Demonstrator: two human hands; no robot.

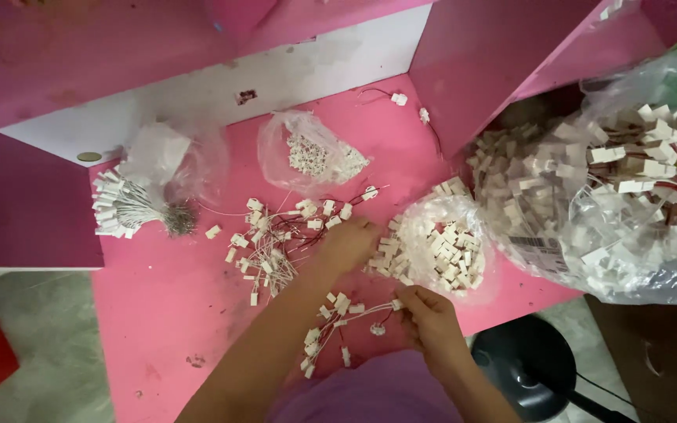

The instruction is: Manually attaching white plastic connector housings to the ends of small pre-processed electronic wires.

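Left hand (348, 244): centre of frame, fingers curled down onto loose white connectors at the edge of the tangle; grip looked closed, what it pinched not clear.
Right hand (430, 317): lower centre, thumb and fingertips pinched shut on the end of a wire harness.
Wire harness (338, 321): lower centre on the pink bench (158, 313), thin dark and white leads with small white plastic plugs fanned out to the left.
Tangle of wired plugs (276, 239): centre left, just beside the left hand.
Handling: very light, leads limp and prone to snag, plugs hard and small, likely slippery; best taken at a plug body, not by the wire.
Open bag of loose connectors (444, 247): right of centre, touching the left hand's side.
Big clear bag of wired plugs (620, 204): right of frame.
Small bag (307, 157): upper centre.
Tied bundle (131, 207): left.
Black stool (523, 368): lower right.
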